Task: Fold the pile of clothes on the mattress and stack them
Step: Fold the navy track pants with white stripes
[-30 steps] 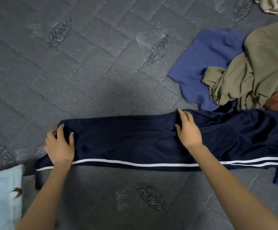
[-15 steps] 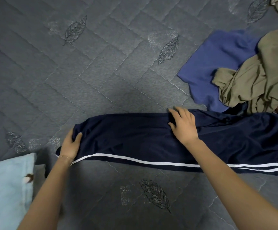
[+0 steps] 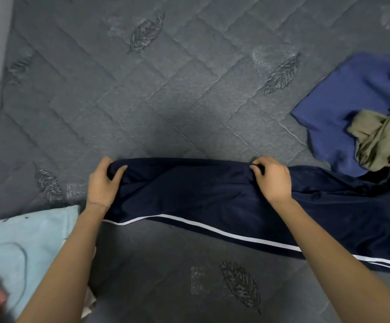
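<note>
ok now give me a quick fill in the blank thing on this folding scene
1. The left hand and the right hand both grip the navy trousers, whose side stripe is ___.
2. The olive garment lies partly on a flat cloth coloured ___.
3. The pale blue fabric lies beside the ___ forearm.
Missing words: white; blue; left.

The navy trousers (image 3: pixel 201 194), white stripes along the near seam, lie stretched sideways across the grey quilted mattress (image 3: pixel 166 89). My left hand (image 3: pixel 102 183) and right hand (image 3: pixel 273 180) pinch up their far edge. At the right, a crumpled olive garment (image 3: pixel 380 141) lies on a blue garment (image 3: pixel 343 101).
</note>
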The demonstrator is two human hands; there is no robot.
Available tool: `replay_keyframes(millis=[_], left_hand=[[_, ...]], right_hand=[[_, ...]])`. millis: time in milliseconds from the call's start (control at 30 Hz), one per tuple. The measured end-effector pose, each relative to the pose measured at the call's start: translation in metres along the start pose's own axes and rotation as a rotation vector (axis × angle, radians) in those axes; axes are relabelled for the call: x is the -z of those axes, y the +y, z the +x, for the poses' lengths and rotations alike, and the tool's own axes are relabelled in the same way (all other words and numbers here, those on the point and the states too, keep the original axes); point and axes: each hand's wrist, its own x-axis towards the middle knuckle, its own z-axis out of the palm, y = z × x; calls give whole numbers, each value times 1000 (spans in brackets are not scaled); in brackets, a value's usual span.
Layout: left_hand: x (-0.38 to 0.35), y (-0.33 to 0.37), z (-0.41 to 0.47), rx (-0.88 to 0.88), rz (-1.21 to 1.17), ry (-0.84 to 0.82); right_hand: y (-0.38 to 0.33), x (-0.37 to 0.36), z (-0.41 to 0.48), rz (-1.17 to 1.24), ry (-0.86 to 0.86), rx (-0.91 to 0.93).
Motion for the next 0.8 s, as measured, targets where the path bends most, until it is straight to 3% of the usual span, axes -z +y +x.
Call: replay_keyframes(millis=[133,267,367,500,633,800], left_hand=[[-2,-7,18,-28,290,141],[-12,-14,10,1,306,223],[-22,-28,-7,-31,306,89],[-28,-38,-24,-11,311,-45],[-22,-28,-26,29,339,157],[-1,2,-14,63,-14,435]], right_hand=[[-3,0,4,-44,19,-19],[-10,0,-2,-91,113,26],[-8,0,-9,-96,36,102],[-6,0,-16,-92,-200,20],[-9,5,-19,-85,-198,-12],[-10,15,-22,5,114,58]])
